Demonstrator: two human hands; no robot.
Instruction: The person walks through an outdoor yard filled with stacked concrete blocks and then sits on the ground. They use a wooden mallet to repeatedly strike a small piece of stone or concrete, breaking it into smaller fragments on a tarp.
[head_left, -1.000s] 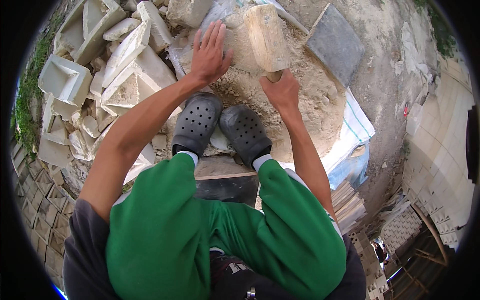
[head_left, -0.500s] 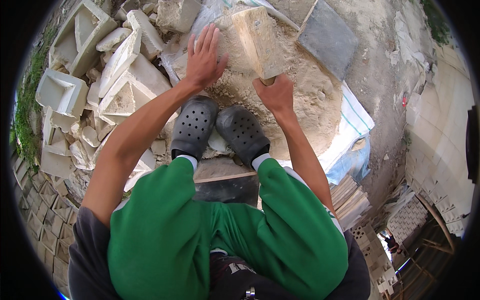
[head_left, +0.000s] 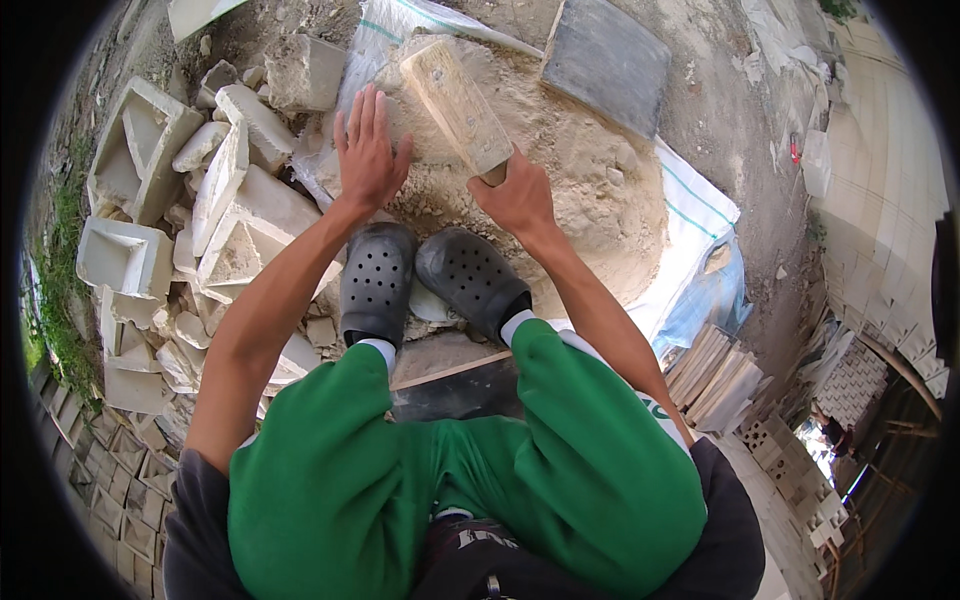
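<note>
The right hand (head_left: 520, 195) covers the handle of the wooden float (head_left: 456, 104), so the grip itself stays unseen. The left hand (head_left: 368, 152) hides the sand (head_left: 590, 190) beneath its palm. At the top edge, a pale slab (head_left: 200, 12) is cut off (only a corner shows). The figure at lower right (head_left: 830, 432) is too small to make out.

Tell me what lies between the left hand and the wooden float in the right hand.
Nothing visible does. The left hand lies flat and open on the sand pile, and only bare sand separates it from the wooden float, which the right hand grips by its lower end.
</note>
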